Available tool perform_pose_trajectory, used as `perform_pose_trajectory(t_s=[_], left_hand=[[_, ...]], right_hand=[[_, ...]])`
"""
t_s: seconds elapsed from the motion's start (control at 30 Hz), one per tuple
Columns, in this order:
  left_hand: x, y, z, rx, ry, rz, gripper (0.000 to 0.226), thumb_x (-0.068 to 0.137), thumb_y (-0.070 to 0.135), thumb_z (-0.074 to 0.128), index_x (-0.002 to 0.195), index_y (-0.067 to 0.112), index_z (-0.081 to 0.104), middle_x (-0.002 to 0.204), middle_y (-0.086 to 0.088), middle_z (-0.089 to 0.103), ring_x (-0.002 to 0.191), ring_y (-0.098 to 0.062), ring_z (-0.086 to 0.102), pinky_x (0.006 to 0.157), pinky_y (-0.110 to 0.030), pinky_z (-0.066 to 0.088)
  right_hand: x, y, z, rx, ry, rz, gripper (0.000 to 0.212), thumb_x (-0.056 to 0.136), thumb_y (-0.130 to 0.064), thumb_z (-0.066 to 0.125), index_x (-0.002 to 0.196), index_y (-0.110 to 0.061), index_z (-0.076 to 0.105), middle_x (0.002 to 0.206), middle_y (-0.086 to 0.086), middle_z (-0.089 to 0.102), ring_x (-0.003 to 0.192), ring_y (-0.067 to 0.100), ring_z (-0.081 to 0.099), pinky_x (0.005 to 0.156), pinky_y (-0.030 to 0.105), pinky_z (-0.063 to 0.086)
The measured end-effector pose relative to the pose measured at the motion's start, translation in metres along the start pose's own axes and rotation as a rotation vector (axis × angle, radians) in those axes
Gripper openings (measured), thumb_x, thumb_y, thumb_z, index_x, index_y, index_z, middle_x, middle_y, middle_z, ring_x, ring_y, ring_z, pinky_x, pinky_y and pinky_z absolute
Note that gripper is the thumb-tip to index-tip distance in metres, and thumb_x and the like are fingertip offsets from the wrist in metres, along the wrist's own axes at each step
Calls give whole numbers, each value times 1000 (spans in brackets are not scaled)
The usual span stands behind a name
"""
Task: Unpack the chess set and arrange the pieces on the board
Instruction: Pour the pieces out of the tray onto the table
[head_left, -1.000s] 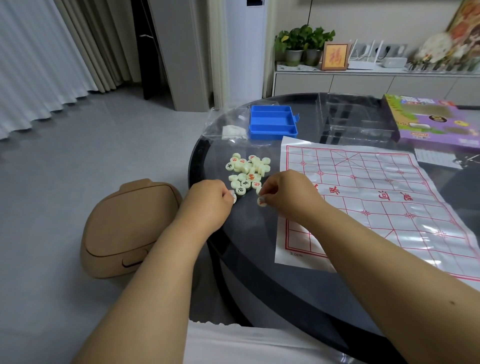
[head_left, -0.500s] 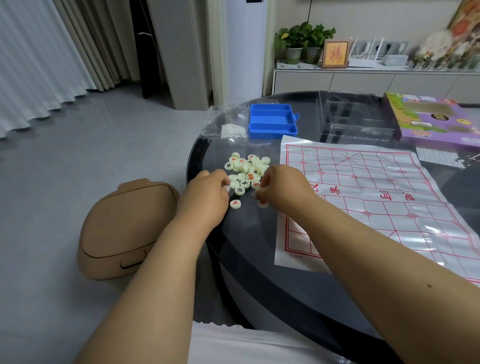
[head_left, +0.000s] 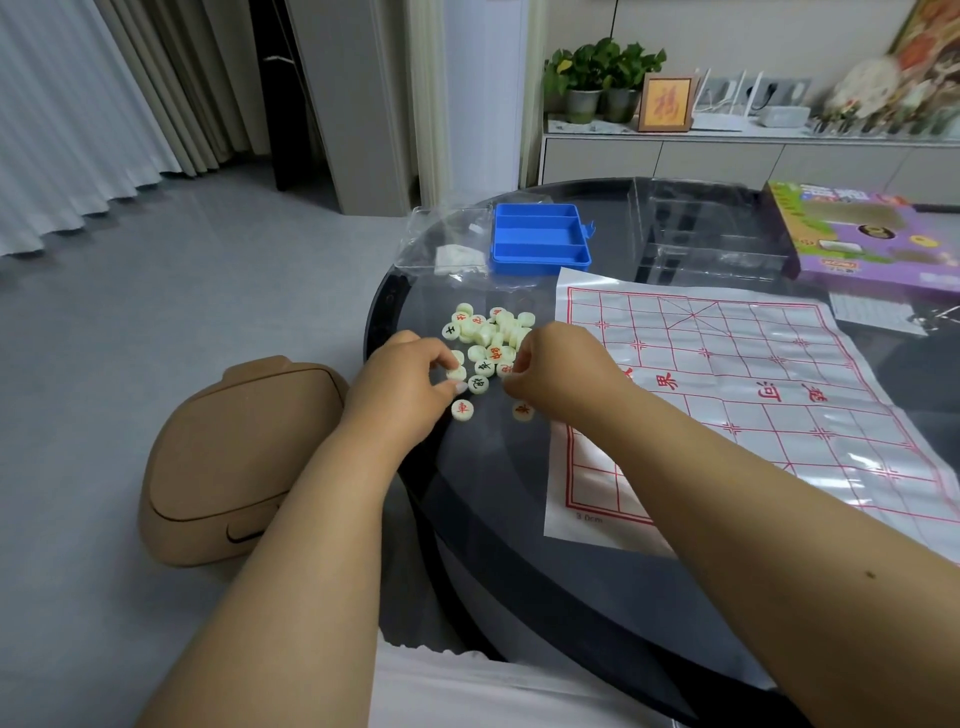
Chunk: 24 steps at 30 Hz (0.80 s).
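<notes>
Now, mid-frame, the left hand (head_left: 410, 376) pinches a piece (head_left: 456, 372) at the pile's near edge. The right hand (head_left: 561, 366) curls into the pile (head_left: 488, 338); whether it grips one, I cannot tell. Right lies the board (head_left: 727, 395), beyond it the blue box (head_left: 540, 247).

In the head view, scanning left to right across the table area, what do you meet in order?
Tan lidded bin on the floor → left hand → pile of cream round chess pieces → right hand → white plastic board sheet with red grid → purple and green game box.
</notes>
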<state>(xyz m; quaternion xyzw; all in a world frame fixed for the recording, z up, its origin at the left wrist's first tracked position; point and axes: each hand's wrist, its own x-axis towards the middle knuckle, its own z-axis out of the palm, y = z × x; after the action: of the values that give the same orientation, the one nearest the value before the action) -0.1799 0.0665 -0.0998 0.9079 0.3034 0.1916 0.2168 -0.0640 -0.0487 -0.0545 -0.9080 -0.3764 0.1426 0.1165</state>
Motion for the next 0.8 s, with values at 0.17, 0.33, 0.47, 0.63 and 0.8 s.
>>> perform_pose_trajectory(t_s=[0.17, 0.33, 0.47, 0.63, 0.8], left_hand=[[2, 1, 0, 24, 31, -16, 6, 88, 29, 64, 90, 23, 64, 95, 4, 54, 81, -15, 53, 70, -29, 41], [2, 2, -3, 52, 29, -48, 18, 95, 26, 51, 89, 17, 65, 96, -2, 56, 82, -19, 54, 73, -33, 45], [3, 2, -4, 64, 34, -52, 16, 92, 24, 55, 86, 19, 69, 92, -1, 54, 80, -19, 54, 70, -30, 41], [4, -2, 2, 1, 98, -59, 18, 92, 27, 58, 106, 22, 68, 103, -2, 56, 94, -20, 56, 82, -38, 49], [6, -1, 9, 37, 48, -12, 33, 98, 30, 47, 129, 30, 59, 113, 1, 52, 111, -21, 42, 95, -41, 43]], right_hand=[[0, 9, -4, 41, 50, -46, 23, 89, -20, 60, 107, -10, 70, 104, 10, 67, 95, 24, 62, 84, 31, 52], [2, 14, -2, 41, 88, -72, 20, 89, -18, 61, 105, -12, 71, 100, 8, 69, 92, 23, 63, 82, 32, 52], [8, 13, -3, 85, 156, -111, 24, 90, -18, 60, 113, -19, 65, 106, 5, 65, 92, 21, 62, 82, 31, 53], [20, 8, 0, 40, 183, -185, 32, 90, -13, 58, 120, -26, 63, 122, 4, 59, 101, 21, 59, 87, 34, 52], [22, 5, 2, -34, 118, -249, 34, 90, -9, 54, 119, -22, 66, 118, 4, 59, 107, 25, 58, 90, 31, 49]])
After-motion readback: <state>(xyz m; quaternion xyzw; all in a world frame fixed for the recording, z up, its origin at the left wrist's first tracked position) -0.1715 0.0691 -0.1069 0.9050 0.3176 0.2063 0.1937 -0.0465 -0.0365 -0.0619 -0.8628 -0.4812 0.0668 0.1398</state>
